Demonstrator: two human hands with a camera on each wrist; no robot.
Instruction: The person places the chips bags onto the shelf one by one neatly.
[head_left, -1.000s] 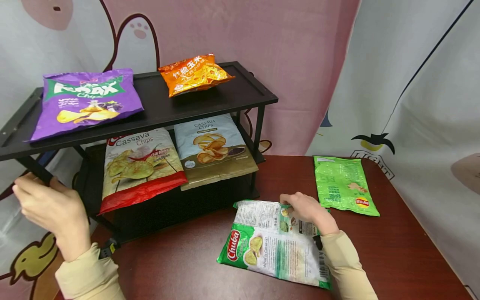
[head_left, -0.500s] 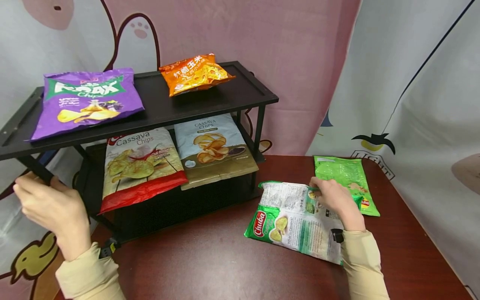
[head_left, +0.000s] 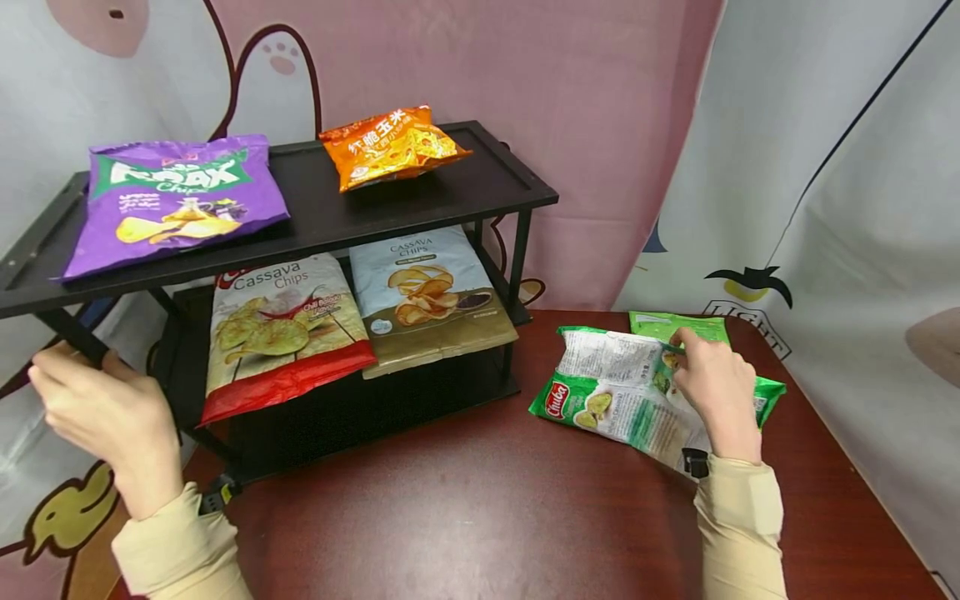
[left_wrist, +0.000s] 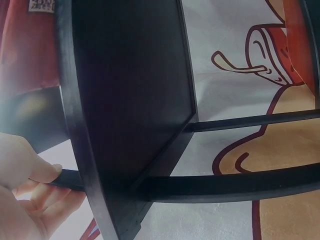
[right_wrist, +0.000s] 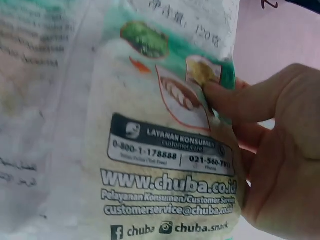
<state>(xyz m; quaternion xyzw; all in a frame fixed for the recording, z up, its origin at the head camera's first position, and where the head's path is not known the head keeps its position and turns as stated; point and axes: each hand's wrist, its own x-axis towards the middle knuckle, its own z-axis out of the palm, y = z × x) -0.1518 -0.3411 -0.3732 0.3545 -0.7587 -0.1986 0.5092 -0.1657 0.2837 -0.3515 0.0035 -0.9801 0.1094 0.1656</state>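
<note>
My right hand (head_left: 716, 387) pinches the edge of a green and white Chuba chips bag (head_left: 607, 383), thumb on the printed back and fingers behind it. The right wrist view shows that thumb near the small food pictures on the bag (right_wrist: 170, 150). Behind it on the table lies a bright green chips bag (head_left: 678, 325), mostly covered by the Chuba bag in the head view. At the far left my left hand (head_left: 108, 408) grips a post of the black rack (head_left: 420, 212). In the left wrist view, thumb and fingers wrap around that thin black post (left_wrist: 70, 180).
On the rack's top lie a purple chips bag (head_left: 176, 204) and an orange snack bag (head_left: 393, 150). The shelf below holds a red and cream cassava chips bag (head_left: 281, 325) and a blue and gold one (head_left: 431, 300). The brown table (head_left: 420, 517) runs along the right.
My right hand has carried the Chuba bag rightward and toward the back, over the bright green bag, which is now largely hidden. My left hand has stayed on the post.
</note>
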